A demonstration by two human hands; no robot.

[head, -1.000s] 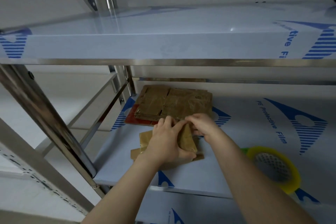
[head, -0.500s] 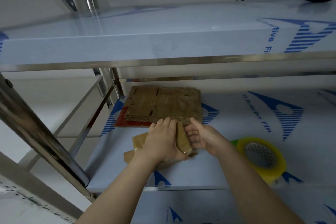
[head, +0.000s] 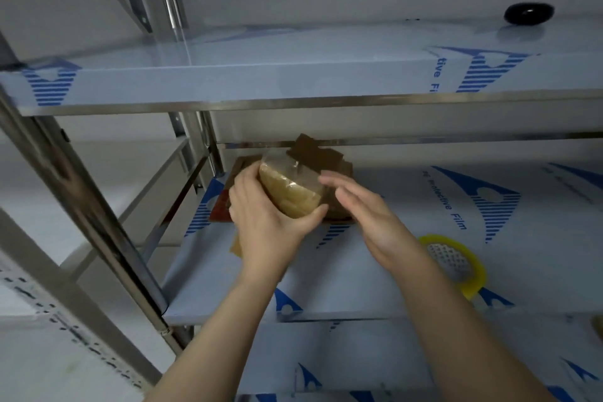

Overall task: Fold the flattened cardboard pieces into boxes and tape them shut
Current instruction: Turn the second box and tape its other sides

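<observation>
On the film-covered steel shelf [head: 391, 287], the left hand [head: 261, 222] curls its grip round a small brown cardboard box [head: 290, 192], glossy with tape and held just above the shelf. The right hand [head: 368, 215] hovers beside it, its grip flat and empty. The stack of flattened brown cardboard [head: 339, 168] behind suggests most of the folding remains. A yellow tape roll [head: 474, 281] lies nearby.

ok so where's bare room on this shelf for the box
Bare shelf along the front edge, between the left hand and the tape roll, and at the back right, behind the roll. Crowded at back left: the cardboard stack and a loose piece.
</observation>
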